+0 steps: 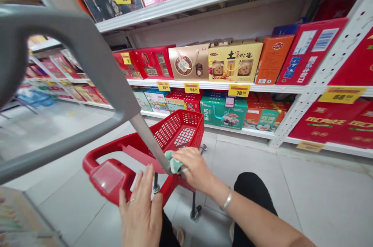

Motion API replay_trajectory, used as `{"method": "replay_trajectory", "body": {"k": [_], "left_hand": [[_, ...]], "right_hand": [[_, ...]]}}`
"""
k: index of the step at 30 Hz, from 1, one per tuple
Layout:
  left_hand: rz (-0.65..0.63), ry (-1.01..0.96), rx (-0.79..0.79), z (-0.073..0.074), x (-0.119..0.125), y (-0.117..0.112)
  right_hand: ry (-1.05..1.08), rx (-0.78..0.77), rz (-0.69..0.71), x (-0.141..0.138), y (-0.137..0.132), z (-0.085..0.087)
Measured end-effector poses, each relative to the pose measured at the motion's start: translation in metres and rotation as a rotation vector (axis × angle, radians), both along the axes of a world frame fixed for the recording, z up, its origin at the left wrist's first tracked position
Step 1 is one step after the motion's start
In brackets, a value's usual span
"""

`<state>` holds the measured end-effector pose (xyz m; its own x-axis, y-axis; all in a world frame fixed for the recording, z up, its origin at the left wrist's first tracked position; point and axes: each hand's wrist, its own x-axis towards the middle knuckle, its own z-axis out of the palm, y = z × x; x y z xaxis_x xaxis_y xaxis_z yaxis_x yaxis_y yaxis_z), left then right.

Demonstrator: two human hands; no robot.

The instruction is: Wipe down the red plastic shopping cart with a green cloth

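My right hand (190, 165) is closed on a pale green cloth (175, 164), pressed against the lower end of a metal bar (151, 138). That bar runs down from a large grey plastic frame (116, 72), which leans across the upper left, close to the camera. Behind and below the cloth stands a red shopping cart (199, 122) with a perforated basket. My left hand (141, 204), fingers stretched and somewhat apart, is over the cart's red handle (116, 179). It holds nothing, and whether it touches the handle I cannot tell.
White shelves (279, 87) carry gift boxes, including a yellow box (234, 60) and a green box (224, 110), with yellow price tags (239, 90) along the edges. Pale floor tiles (247, 157) lie around the cart. My knee (253, 188) is at the lower right.
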<state>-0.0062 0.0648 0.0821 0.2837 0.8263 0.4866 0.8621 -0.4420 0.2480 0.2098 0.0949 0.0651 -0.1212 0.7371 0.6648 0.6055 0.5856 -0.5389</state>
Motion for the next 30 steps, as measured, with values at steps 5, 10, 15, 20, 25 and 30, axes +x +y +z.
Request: {"method": "replay_trajectory", "body": {"k": [5, 10, 15, 20, 25, 30], "left_hand": [[0.103, 0.084, 0.161, -0.001, -0.008, 0.011], [0.154, 0.081, 0.146, 0.001, -0.036, 0.023], [0.210, 0.031, 0.032, -0.001, -0.072, 0.041], [0.250, -0.017, -0.026, -0.005, -0.103, 0.065], [0.287, -0.043, 0.023, -0.001, -0.104, 0.084], [0.260, -0.091, 0.041, 0.005, -0.099, 0.096]], "right_hand": [[-0.024, -0.016, 0.146, -0.029, 0.016, -0.020], [-0.217, -0.111, 0.105, -0.005, 0.036, -0.033], [-0.414, -0.377, -0.212, 0.064, 0.065, -0.049], [-0.399, -0.460, -0.498, 0.149, 0.064, -0.052], [-0.359, -0.500, -0.655, 0.181, 0.045, -0.059], [-0.361, -0.482, -0.658, 0.146, 0.025, -0.072]]}}
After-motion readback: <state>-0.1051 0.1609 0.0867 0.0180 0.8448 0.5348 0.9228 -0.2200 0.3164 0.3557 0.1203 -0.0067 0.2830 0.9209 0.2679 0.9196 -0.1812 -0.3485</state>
